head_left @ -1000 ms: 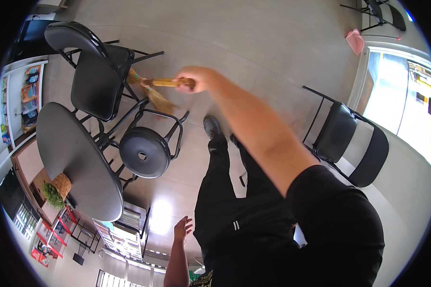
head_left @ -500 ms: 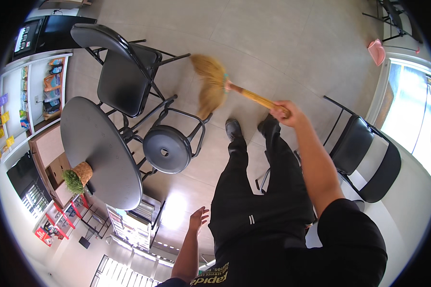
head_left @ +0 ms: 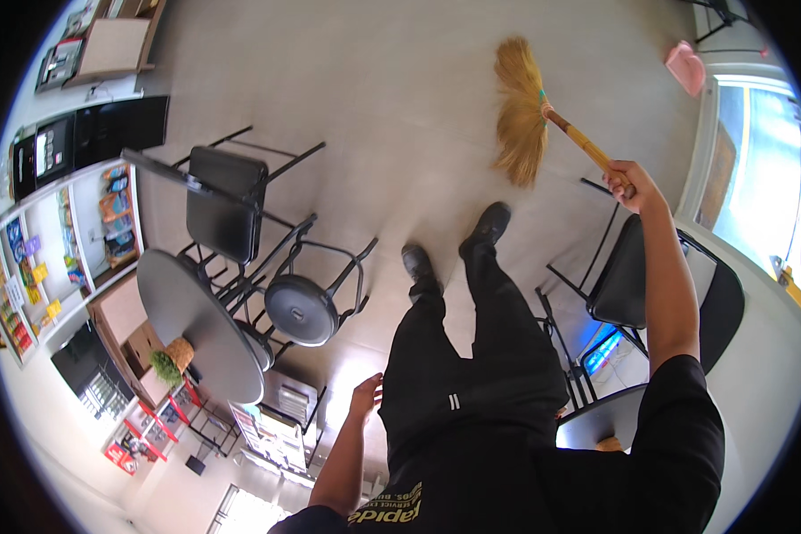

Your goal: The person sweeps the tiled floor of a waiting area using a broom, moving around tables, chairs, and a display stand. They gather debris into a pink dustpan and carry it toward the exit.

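Broom (head_left: pixel 547 110) is gripped at its handle end by the closed right grip (head_left: pixel 634 185), to the right of the black stool (head_left: pixel 301 310) and farther forward; whether its spread straw touches the floor (head_left: pixel 400 133) cannot be told. Nothing is seen in the loosely open left grip (head_left: pixel 365 394), rightward and rearward of the stool. Sweeping is judged under way; how much is finished cannot be determined. Pink dustpan (head_left: pixel 685 68), far right of the stool, is not yet taken up.

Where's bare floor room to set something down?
The floor is bare between the left folding chair and broom, and between broom and pink dustpan. Crowded: beside the left round table, where chair and stool bunch.
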Tool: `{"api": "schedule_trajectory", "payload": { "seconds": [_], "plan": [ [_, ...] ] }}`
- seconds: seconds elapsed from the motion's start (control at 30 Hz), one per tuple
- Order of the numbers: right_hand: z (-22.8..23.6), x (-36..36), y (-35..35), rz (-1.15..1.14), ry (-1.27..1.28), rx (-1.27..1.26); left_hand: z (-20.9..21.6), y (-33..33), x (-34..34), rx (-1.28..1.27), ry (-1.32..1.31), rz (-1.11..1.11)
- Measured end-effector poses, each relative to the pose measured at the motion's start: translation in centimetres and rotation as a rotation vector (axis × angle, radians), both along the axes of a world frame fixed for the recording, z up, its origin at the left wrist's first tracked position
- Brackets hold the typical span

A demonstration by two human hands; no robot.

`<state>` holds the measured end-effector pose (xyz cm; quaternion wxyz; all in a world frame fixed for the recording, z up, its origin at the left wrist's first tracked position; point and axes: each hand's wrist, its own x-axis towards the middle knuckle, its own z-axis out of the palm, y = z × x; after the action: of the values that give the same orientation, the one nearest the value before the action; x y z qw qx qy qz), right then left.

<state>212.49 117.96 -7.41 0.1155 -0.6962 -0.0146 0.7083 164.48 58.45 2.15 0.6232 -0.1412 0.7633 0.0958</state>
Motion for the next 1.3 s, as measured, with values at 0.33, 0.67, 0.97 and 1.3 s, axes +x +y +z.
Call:
{"api": "schedule_trajectory", "payload": {
  "seconds": [0.33,0.67,0.97,1.3],
  "plan": [
    [15.1,-4.2,-3.8,0.177,0.066,0.171,-0.1,5.4,1.8,-0.005,0.017,-0.019],
    [8.5,-20.9,0.0,-0.145,0.517,0.045,-1.1,3.3,0.5,-0.004,-0.117,0.006],
    [-7.2,-15.3,10.2,-0.385,0.592,-0.116,-0.7,14.6,-7.7,0.007,-0.347,-0.136],
    [1.1,-0.8,15.8,-0.344,-0.126,0.015,-1.9,28.5,-14.8,-0.111,-0.227,-0.212]
  ]
}}
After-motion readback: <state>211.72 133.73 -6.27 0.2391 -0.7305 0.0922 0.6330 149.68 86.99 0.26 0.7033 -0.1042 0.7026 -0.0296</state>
